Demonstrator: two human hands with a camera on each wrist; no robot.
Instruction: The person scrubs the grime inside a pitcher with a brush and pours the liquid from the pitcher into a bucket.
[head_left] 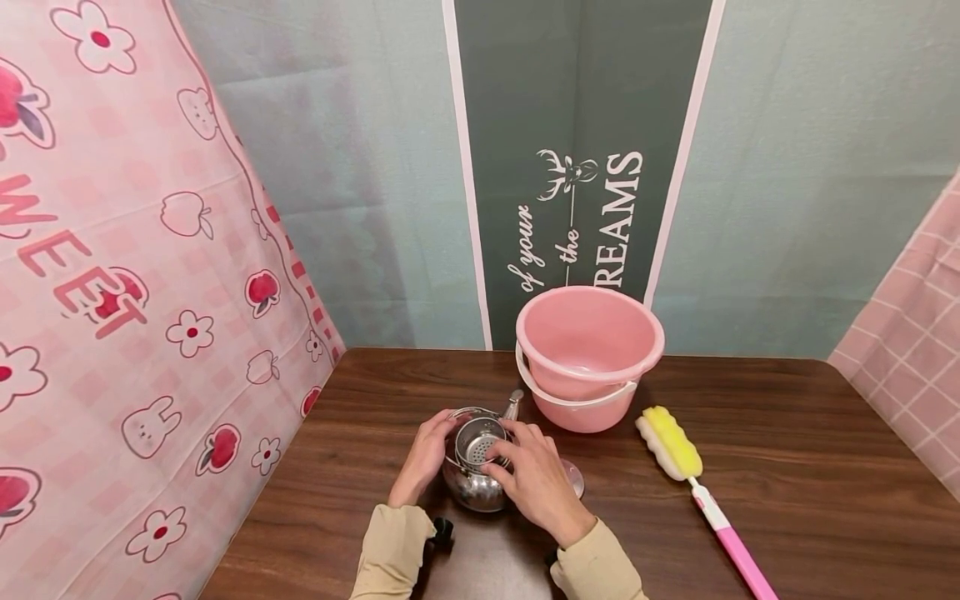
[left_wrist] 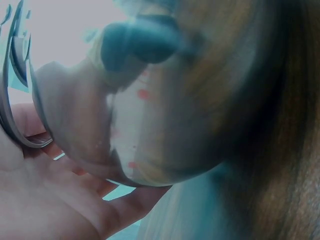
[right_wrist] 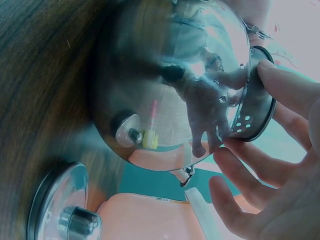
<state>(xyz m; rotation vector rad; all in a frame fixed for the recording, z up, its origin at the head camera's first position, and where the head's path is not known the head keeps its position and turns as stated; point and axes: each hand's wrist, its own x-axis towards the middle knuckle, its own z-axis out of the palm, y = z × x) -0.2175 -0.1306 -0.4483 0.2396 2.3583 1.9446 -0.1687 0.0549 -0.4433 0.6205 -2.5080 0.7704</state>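
A shiny steel teapot [head_left: 476, 493] stands on the table, its spout [head_left: 513, 405] pointing away to the right. My left hand [head_left: 426, 454] holds its left side; in the left wrist view the fingers [left_wrist: 135, 202] curve along the round body beside the handle [left_wrist: 7, 95]. Over the pot's mouth, my right hand [head_left: 536, 475] pinches a perforated steel strainer [head_left: 480, 443] by its rim. The right wrist view shows the strainer [right_wrist: 255, 105] partly sunk in the opening. Beside the pot lies its lid [right_wrist: 62, 210], knob up, mostly hidden behind my right hand in the head view.
A pink bucket [head_left: 588, 333] with a white handle stands behind the teapot, slightly right. To the right lies a sponge brush [head_left: 675, 446] with a pink and white stick. Printed cloths hang behind and at both sides of the brown wooden table [head_left: 825, 467].
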